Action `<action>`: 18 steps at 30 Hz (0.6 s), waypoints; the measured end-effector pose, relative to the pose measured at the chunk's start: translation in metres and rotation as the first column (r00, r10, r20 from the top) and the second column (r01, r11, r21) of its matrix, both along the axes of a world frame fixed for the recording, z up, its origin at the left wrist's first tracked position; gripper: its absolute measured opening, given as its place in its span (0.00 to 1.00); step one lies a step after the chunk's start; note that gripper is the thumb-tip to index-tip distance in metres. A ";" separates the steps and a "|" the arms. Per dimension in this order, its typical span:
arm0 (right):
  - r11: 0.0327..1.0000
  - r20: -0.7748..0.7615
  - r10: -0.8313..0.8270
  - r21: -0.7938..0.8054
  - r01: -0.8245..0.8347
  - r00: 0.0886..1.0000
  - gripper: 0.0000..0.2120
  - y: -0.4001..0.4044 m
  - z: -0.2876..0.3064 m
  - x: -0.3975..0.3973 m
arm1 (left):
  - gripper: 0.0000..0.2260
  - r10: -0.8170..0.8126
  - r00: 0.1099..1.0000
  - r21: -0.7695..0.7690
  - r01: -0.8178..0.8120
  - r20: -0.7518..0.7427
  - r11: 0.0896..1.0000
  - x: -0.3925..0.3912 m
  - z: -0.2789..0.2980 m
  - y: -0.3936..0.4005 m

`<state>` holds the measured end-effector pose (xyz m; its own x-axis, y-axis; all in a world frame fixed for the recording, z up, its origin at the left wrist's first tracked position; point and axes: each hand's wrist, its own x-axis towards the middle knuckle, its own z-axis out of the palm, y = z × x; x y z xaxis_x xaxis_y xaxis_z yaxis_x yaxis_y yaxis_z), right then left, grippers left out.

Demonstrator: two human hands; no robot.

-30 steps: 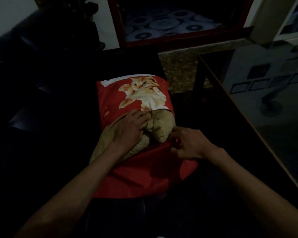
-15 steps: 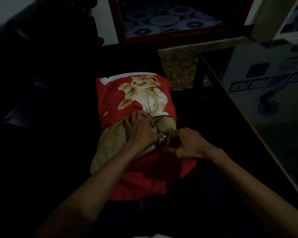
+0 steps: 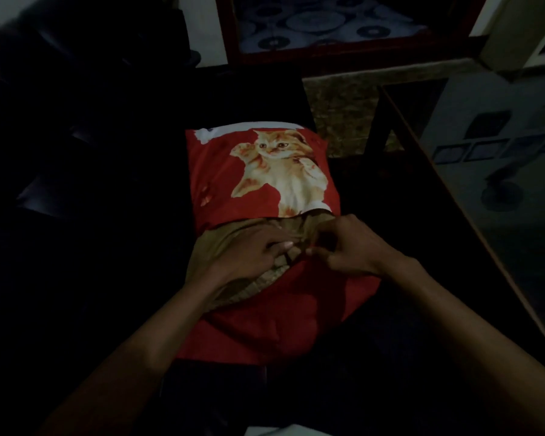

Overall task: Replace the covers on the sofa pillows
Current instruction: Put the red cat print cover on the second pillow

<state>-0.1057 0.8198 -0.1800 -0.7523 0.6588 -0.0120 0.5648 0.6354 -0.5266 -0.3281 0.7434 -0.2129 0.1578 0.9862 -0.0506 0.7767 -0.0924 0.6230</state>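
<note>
A red pillow cover [image 3: 233, 171] printed with an orange kitten lies on a dark sofa seat. Through its open slit across the middle shows the tan pillow insert [image 3: 208, 247]. My left hand [image 3: 249, 253] lies on the insert with fingers extended, pressing it down at the opening. My right hand [image 3: 343, 247] has its fingers curled and pinches the red cover's edge at the slit, right beside the left fingertips. The lower red flap [image 3: 296, 309] spreads toward me under both forearms.
The dark sofa [image 3: 76, 184] fills the left and near side. A glass-topped table [image 3: 485, 199] with a dark frame runs along the right. A patterned rug [image 3: 328, 23] and stone-look floor [image 3: 337, 114] lie beyond the pillow.
My right hand moved left and up to the slit and now pinches the cover's edge. My left hand pushed the bulging insert corner down into the opening. Less tan insert shows.
</note>
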 end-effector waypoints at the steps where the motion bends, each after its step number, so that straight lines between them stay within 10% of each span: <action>1: 0.999 0.125 0.029 -0.023 -0.027 0.992 0.09 -0.003 0.000 -0.003 | 0.19 0.012 1.000 -0.061 -0.012 0.002 0.998 0.003 -0.001 0.001; 4: 0.981 0.454 0.193 -0.066 -0.183 0.870 0.14 -0.023 -0.004 -0.020 | 0.18 0.019 0.999 -0.226 -0.008 0.046 0.974 0.019 0.002 0.002; 9: 0.991 0.290 0.133 -0.039 -0.127 0.948 0.12 -0.022 -0.011 -0.025 | 0.14 0.098 0.949 -0.008 -0.100 0.299 0.995 -0.002 -0.003 -0.039; 13: 0.989 0.264 0.140 -0.092 -0.119 0.954 0.08 -0.024 -0.012 -0.026 | 0.31 0.259 0.923 0.229 -0.197 -0.285 0.953 -0.064 -0.028 -0.084; 18: 0.974 0.421 0.176 0.055 -0.218 0.890 0.19 -0.054 -0.017 -0.042 | 0.37 0.134 0.953 -0.046 -0.151 -0.271 0.987 -0.057 -0.038 -0.059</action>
<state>-0.1478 0.7655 -0.1973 -0.8083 0.5115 -0.2917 0.5750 0.7923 -0.2041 -0.3853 0.6839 -0.2506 -0.0121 0.9905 -0.1367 0.9175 0.0654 0.3924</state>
